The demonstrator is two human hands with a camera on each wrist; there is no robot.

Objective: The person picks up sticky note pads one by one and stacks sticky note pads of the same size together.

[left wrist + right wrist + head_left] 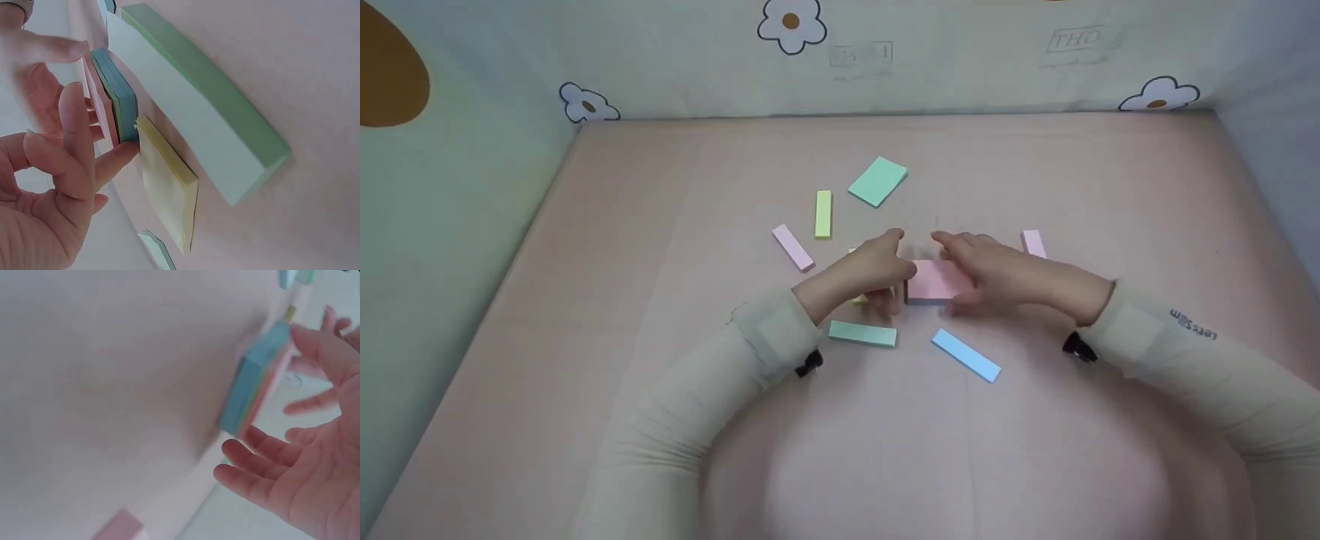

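Note:
A small stack of sticky note pads point(937, 280) has pink on top, a thin greenish layer and blue at the bottom. My right hand point(997, 274) spans the stack's right part, thumb at the near corner and fingers at the far side. In the right wrist view the stack point(244, 394) is blurred, with the other right fingers spread beside it. My left hand point(870, 270) is at its left edge. One left fingertip touches the stack's base in the left wrist view; the other fingers are bent loosely. Under the left hand lies a yellow pad point(169, 194), mostly hidden from above.
Nearer to me lie a green strip pad point(862, 334) and a blue strip pad point(966, 356). Beyond the hands are a mint pad point(878, 181), a yellow-green strip point(823, 215) and a pink strip point(793, 248). Another pink strip point(1033, 244) lies behind the right forearm.

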